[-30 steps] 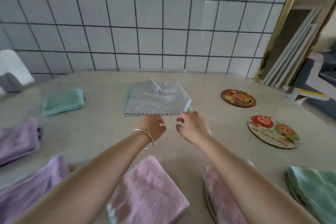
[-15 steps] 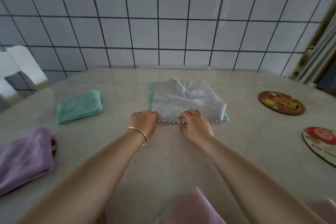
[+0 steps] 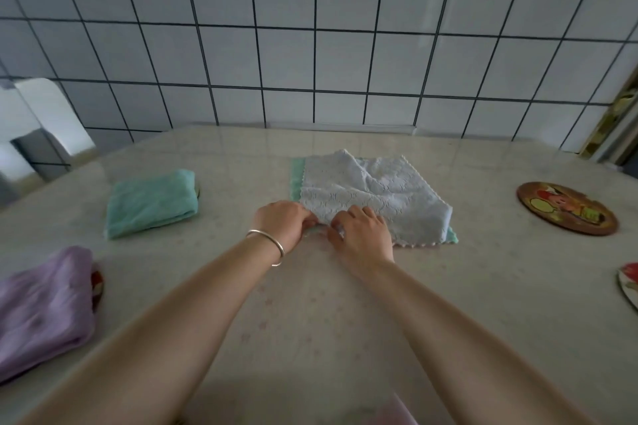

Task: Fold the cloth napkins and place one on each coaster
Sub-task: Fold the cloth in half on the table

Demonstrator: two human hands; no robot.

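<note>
A pale blue napkin (image 3: 376, 193) lies spread on top of a green one in the middle of the table. My left hand (image 3: 281, 222), with a bangle on its wrist, and my right hand (image 3: 360, 235) sit close together at the stack's near left corner, fingers curled and pinching the napkin's edge. A folded green napkin (image 3: 150, 202) covers a coaster to the left. A folded purple napkin (image 3: 41, 307) lies on another coaster at the far left. Two bare coasters show on the right: a brown one (image 3: 566, 209) and one (image 3: 628, 283) cut off by the frame edge.
The beige table (image 3: 310, 321) meets a white tiled wall (image 3: 310, 45) at the back. A white chair back (image 3: 38, 128) stands at the left. A pink cloth (image 3: 393, 416) peeks in at the bottom edge.
My hands reached forward from mid-table to the blue napkin's near edge and have closed on its near left corner. The view tilted up and moved closer, so the near napkins dropped out of frame.
</note>
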